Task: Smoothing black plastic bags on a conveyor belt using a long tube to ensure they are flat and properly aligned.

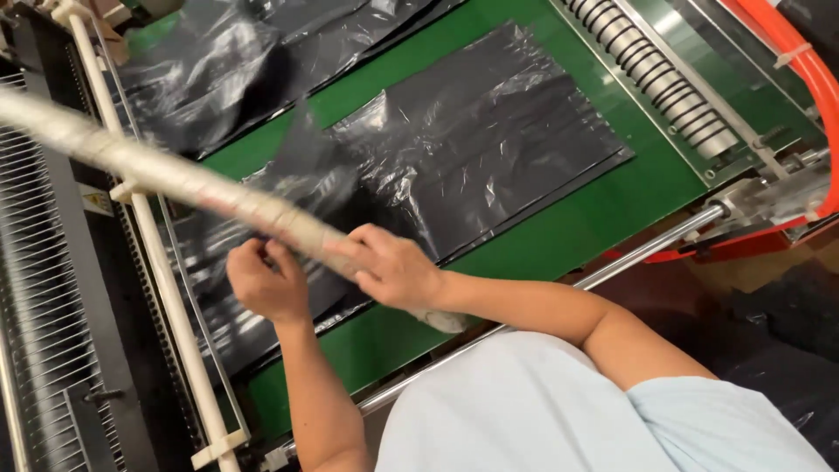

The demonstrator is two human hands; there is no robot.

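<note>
A long pale stick wrapped in tape [157,171] runs diagonally from the upper left down to my body. My right hand [393,267] is closed around it near its lower end. My left hand [266,281] is just under the stick, its fingers pinched on the edge of a stack of black plastic bags [489,140] that lies on the green machine table [603,218]. The bags are shiny and crinkled, and the near ones are partly hidden by my hands and the stick.
More black bags [210,70] are heaped at the upper left. A white rail [166,280] and a wire grille [35,288] border the left side. A ribbed metal roller [655,70], an orange hose [808,70] and a steel bar [647,249] stand at the right.
</note>
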